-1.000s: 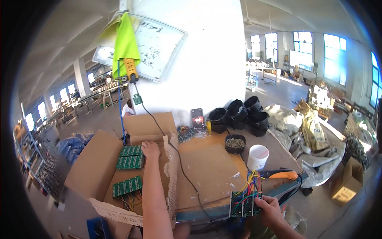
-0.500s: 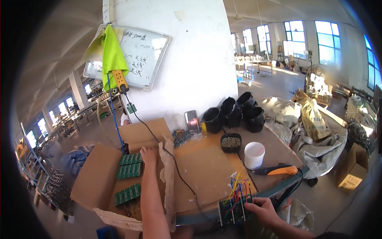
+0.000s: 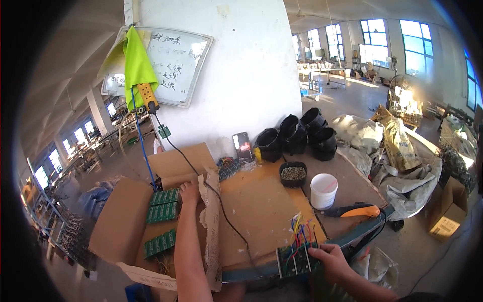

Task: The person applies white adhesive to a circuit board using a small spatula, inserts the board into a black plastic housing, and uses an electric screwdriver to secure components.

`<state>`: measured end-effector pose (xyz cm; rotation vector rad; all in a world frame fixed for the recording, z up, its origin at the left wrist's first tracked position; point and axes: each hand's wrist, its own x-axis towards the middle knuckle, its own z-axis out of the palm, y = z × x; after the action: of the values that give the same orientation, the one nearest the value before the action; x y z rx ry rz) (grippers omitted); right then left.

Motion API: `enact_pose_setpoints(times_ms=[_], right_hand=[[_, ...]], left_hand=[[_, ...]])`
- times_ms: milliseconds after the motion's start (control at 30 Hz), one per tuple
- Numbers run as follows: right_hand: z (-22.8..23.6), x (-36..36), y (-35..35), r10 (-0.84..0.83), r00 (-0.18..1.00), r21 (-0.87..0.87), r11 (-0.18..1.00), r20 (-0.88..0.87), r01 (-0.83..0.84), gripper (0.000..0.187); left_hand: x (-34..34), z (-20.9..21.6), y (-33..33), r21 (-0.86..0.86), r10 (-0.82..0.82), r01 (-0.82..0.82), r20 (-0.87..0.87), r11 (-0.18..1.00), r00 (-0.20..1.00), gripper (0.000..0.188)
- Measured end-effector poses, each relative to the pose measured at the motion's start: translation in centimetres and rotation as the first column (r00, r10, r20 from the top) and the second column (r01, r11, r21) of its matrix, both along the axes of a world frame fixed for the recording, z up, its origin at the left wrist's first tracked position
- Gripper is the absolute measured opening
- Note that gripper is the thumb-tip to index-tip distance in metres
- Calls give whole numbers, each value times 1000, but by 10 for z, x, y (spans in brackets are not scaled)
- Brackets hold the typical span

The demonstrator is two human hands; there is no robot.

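My left hand (image 3: 189,193) reaches into an open cardboard box (image 3: 118,221), at the right edge of several green circuit boards (image 3: 162,213). Its fingers are curled down; their tips are hidden, so what they hold cannot be made out. Another green board (image 3: 160,243) lies nearer in the box, with thin wires beside it. At the table's front edge, my right hand (image 3: 329,260) is closed on the right end of a green circuit board with wires (image 3: 294,261). Red, blue, yellow and black wires stand up from it.
Cardboard (image 3: 256,221) covers the table. Behind are black pots (image 3: 294,135), a phone (image 3: 242,147), a black tray of small parts (image 3: 293,174) and a white tub (image 3: 323,192). An orange-handled tool (image 3: 359,211) lies right. A black cable (image 3: 229,214) crosses the box edge.
The whole view has shifted slightly. My right hand has risen a little with the wired board; my left hand stays in the box beside the boards.
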<state>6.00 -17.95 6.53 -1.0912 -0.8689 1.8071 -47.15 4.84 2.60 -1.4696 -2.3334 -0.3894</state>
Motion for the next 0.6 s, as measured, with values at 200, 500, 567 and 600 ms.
enact_pose_setpoints(times_ms=[200,500,567,600], right_hand=[[11,-18,13,69,988,63,996,-140,-60,25],[48,-129,59,340,940,487,826,-29,-284,42],[56,-163,56,394,914,415,819,93,-395,46],[66,-182,41,449,871,394,777,201,-492,47]], left_hand=[[9,31,-37,207,-169,118,249,971,954,25],[74,180,-253,621,-762,-470,613,627,-207,17],[75,157,-318,601,-830,-599,514,529,-218,24],[67,149,-366,604,-894,-676,401,423,-201,27]])
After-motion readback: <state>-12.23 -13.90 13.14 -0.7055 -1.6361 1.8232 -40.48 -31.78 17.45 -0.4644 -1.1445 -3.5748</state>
